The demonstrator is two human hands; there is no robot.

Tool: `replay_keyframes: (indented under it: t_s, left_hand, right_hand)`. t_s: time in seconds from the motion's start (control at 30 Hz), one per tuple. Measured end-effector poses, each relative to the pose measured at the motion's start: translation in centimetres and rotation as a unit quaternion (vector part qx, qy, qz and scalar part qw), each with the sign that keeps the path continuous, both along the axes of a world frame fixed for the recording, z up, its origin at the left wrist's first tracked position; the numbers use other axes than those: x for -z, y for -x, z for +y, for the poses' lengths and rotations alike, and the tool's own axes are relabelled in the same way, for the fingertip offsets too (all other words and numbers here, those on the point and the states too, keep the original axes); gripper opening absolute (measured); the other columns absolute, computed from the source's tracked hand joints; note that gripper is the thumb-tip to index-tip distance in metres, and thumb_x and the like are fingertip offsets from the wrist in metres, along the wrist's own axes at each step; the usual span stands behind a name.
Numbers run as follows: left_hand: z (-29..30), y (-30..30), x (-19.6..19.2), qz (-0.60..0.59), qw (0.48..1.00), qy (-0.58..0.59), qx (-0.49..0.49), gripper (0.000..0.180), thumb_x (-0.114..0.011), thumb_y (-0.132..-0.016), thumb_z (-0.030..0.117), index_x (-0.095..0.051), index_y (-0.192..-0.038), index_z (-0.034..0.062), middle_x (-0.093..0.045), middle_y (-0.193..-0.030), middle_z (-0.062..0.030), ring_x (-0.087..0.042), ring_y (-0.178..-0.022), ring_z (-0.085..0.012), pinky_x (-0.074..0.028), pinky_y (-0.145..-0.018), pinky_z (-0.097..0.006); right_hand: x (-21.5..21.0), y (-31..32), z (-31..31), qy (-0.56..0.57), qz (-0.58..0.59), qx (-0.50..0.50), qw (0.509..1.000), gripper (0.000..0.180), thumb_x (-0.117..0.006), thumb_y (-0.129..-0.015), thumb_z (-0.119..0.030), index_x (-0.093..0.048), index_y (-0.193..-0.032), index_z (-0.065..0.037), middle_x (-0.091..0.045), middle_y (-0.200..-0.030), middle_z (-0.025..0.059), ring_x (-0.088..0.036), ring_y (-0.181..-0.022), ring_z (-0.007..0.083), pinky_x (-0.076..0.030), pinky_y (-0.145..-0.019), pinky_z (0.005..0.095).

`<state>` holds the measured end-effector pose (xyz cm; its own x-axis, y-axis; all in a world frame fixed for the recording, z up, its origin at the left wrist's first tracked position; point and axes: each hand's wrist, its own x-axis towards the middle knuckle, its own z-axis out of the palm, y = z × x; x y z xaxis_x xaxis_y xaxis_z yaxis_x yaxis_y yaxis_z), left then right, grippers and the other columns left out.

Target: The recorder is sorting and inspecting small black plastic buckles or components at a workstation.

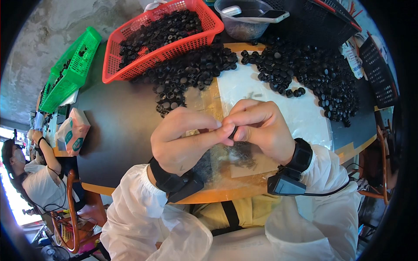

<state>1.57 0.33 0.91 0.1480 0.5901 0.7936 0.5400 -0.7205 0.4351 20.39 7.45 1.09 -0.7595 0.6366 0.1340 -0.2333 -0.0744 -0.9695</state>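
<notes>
My left hand (185,139) and my right hand (263,130) meet over the near part of the table. Pinched between their fingertips is a small round black plastic cap (233,132), mostly covered by the fingers. Just below the hands lies a scatter of thin metal pins (244,160), partly under clear plastic. A few more pale pins (254,95) rest on the white sheet (235,87) beyond my right hand. Past my left hand spreads a heap of black caps (191,71), and a larger heap of similar black parts (313,71) covers the far right.
A red basket (163,55) full of black parts stands at the back, a green basket (78,65) to its left. A clear tub (244,28) holds a phone (272,16). A tissue pack (77,132) sits at the left edge, near another seated person (41,180). Black crates (309,21) stand back right.
</notes>
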Motion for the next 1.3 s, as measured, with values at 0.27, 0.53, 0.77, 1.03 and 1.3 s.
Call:
replay_keyframes:
  t_s: [0.27,0.53,0.77,1.03,1.3]
  left_hand:
    - [0.5,0.7,0.4,0.002,0.997,0.027,-0.071,0.036,-0.083,-0.07,0.004,-0.072,-0.104,0.0059,-0.059,-0.094,-0.0062,-0.058,-0.078,-0.014,-0.048,-0.063,-0.026]
    - [0.6,1.3,0.6,-0.151,0.976,0.129,-0.093,0.018,-0.06,-0.088,-0.004,-0.065,-0.105,-0.0003,-0.05,-0.1,-0.0045,-0.051,-0.082,-0.0097,-0.043,-0.076,-0.022]
    - [0.4,1.7,1.0,-0.149,0.976,0.143,-0.064,0.02,-0.061,-0.082,-0.011,-0.07,-0.09,0.0046,-0.05,-0.099,-0.0024,-0.051,-0.079,-0.009,-0.043,-0.066,-0.022]
    - [0.4,2.0,1.2,-0.108,0.976,0.187,0.003,0.021,-0.063,-0.075,-0.014,-0.071,-0.081,0.0052,-0.05,-0.096,-0.0019,-0.05,-0.073,-0.008,-0.042,-0.064,-0.021]
    - [0.6,1.6,1.0,-0.091,0.969,0.231,0.018,0.021,-0.063,-0.075,-0.013,-0.071,-0.082,0.0044,-0.051,-0.097,-0.0021,-0.052,-0.072,-0.0079,-0.043,-0.063,-0.021]
  right_hand:
    - [-1.0,-0.5,2.5,-0.222,-0.082,0.021,0.971,0.025,-0.074,-0.08,-0.01,-0.073,-0.104,-0.004,-0.065,-0.095,0.0072,-0.061,-0.089,0.0186,-0.048,-0.08,0.0314]
    - [0.4,-5.6,8.7,-0.556,-0.401,0.371,0.627,0.028,-0.069,-0.077,-0.009,-0.072,-0.105,-0.007,-0.064,-0.094,0.0057,-0.057,-0.093,0.0271,-0.048,-0.084,0.0374]
    - [-0.3,-1.4,8.8,-0.666,-0.345,0.278,0.6,0.037,-0.065,-0.083,-0.019,-0.066,-0.118,-0.009,-0.06,-0.12,0.0117,-0.052,-0.117,0.0336,-0.037,-0.104,0.0481]
    - [3.1,0.0,11.1,-0.656,-0.36,0.162,0.643,0.034,-0.057,-0.09,-0.02,-0.059,-0.121,-0.008,-0.057,-0.121,0.0099,-0.049,-0.121,0.0293,-0.032,-0.109,0.0474]
    - [3.5,-1.7,11.4,-0.668,-0.378,0.202,0.608,0.027,-0.06,-0.087,-0.021,-0.059,-0.11,-0.007,-0.056,-0.109,0.0086,-0.052,-0.113,0.0266,-0.033,-0.108,0.0515]
